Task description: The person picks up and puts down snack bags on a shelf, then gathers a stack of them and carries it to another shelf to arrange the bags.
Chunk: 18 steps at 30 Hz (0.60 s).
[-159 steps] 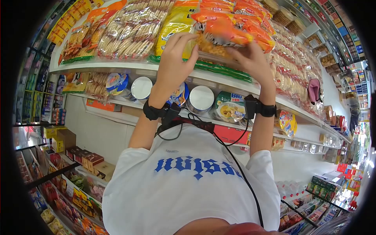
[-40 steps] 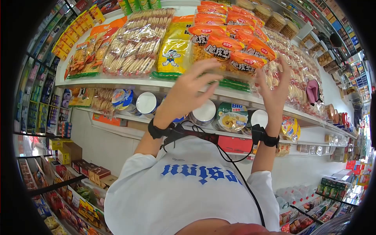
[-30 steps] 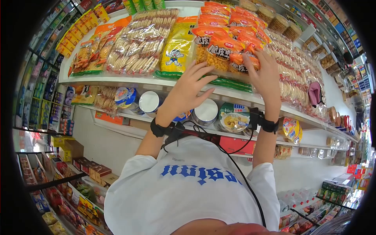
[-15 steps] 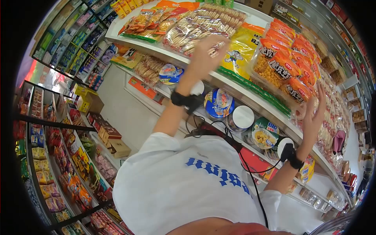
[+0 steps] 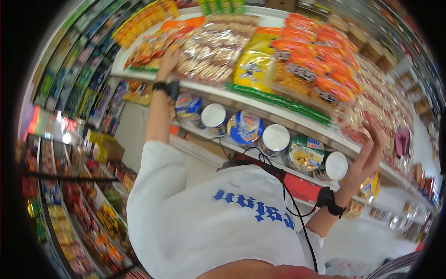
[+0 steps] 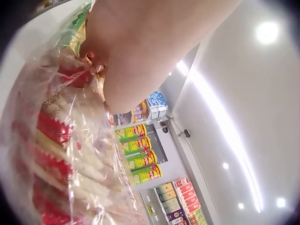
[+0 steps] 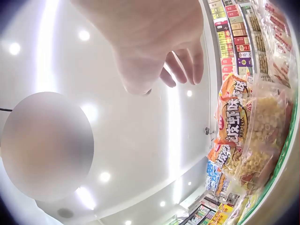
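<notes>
White shop shelf (image 5: 204, 89) bears orange plastic snack bags (image 5: 151, 50) at its left end; left hand (image 5: 170, 58) at them, grip undeterminable. Right hand (image 5: 369, 151), fingers relaxed, positioned before the shelf edge.

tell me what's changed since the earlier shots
The left hand has moved left along the shelf to the orange packets at that end; whether it grips one is unclear. The right hand has drawn off the shrimp-flavour snack bags, rightward, and hangs apart from them. One bag, held up at first, was let go onto that pile. The yellow bag and noodle bowls stayed put.
</notes>
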{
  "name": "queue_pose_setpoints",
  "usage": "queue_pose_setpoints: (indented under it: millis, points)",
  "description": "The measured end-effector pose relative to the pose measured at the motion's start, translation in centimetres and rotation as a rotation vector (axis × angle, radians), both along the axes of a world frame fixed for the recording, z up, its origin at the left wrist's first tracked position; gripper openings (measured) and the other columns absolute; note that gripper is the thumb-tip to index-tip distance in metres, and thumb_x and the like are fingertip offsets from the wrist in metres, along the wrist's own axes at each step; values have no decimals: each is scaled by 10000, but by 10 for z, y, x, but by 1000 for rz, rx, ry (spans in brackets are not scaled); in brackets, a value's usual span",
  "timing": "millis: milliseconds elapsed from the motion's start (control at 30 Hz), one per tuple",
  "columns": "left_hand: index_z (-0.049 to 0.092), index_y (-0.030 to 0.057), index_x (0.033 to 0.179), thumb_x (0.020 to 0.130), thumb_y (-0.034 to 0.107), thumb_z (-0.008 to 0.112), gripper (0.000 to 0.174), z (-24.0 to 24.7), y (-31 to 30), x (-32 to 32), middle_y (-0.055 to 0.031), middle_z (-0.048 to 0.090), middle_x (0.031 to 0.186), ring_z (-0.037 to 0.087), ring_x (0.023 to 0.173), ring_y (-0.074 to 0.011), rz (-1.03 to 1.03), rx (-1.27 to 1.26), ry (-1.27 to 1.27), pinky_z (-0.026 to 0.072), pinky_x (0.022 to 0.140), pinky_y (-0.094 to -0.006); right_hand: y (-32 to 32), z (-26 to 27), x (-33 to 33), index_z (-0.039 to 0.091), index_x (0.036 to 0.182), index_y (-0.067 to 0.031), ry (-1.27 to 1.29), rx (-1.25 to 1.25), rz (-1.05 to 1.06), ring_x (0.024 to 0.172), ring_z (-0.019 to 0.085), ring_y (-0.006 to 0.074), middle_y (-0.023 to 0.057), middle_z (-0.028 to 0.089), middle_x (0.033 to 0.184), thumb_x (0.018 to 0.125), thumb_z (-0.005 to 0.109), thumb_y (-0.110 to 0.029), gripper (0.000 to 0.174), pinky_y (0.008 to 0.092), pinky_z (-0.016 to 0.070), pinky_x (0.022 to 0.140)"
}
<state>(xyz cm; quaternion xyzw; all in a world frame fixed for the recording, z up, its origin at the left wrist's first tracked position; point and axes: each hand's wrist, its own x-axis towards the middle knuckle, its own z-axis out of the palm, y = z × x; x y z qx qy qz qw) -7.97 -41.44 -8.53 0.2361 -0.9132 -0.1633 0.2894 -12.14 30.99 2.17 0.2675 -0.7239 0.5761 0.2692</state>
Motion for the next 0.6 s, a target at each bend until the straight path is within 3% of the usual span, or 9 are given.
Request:
queue_pose_setpoints:
  millis: [33,67,133,200,333,400,467,567,600]
  points:
    - [690,-34,1046,1005,434,493,510,0,2,2,-296,695,961,688,918,-432,29,2,19,520,800,-469,3,-2,-1,552,1305,41,-4,-7,-4,1190,594,245,177,570,1345,1051,451,-72,295,370,514,966]
    - [699,-23,1059,987,397,537,456,-9,-6,3,-298,691,974,680,941,-439,9,-20,100,521,813,-467,5,-2,0,550,1305,41,-9,-6,-2,1176,599,239,176,565,1352,1049,457,-64,292,364,515,958]
    - [708,-1,1101,957,347,592,394,13,23,16,-278,695,1008,673,962,-435,119,-240,54,521,830,-460,1,4,3,558,1281,46,-10,-23,1,1126,612,218,161,565,1327,1034,477,-42,274,355,517,944]
    - [721,31,1115,935,246,634,293,35,57,29,-236,706,1023,679,947,-401,123,-372,248,527,824,-436,-2,4,4,568,1269,41,-53,-62,6,1106,620,213,154,568,1309,1026,488,-37,268,350,518,932]
    - [731,26,1105,944,119,673,194,92,133,50,-138,740,1029,697,926,-295,204,-323,524,529,834,-380,-14,4,8,584,1266,24,-108,-1,113,1088,630,202,158,593,1268,1002,528,-41,277,344,518,919]
    - [697,6,1215,980,140,670,272,124,194,57,-105,740,1091,679,891,-166,133,-435,685,529,774,-300,-24,8,11,596,1262,16,-179,69,254,1096,630,201,164,604,1259,988,554,-48,285,350,517,920]
    - [700,-6,1186,945,112,693,268,151,280,53,-128,707,1197,657,1087,-261,69,-220,828,509,914,-370,-41,8,12,549,1333,3,-315,173,516,1135,619,209,171,613,1263,969,581,-54,370,360,514,938]
    - [687,17,1242,930,73,673,317,140,364,56,-116,696,1219,644,1129,-266,-163,-74,735,501,961,-366,-90,17,23,472,1406,-7,-436,-155,736,1163,607,226,162,606,1293,965,601,-55,462,363,507,959]
    - [690,25,1242,917,52,664,327,135,384,55,-113,694,1218,643,1134,-269,-286,-179,653,502,971,-370,-106,18,27,448,1426,-9,-467,-260,771,1170,603,229,156,604,1300,964,609,-55,491,363,504,966]
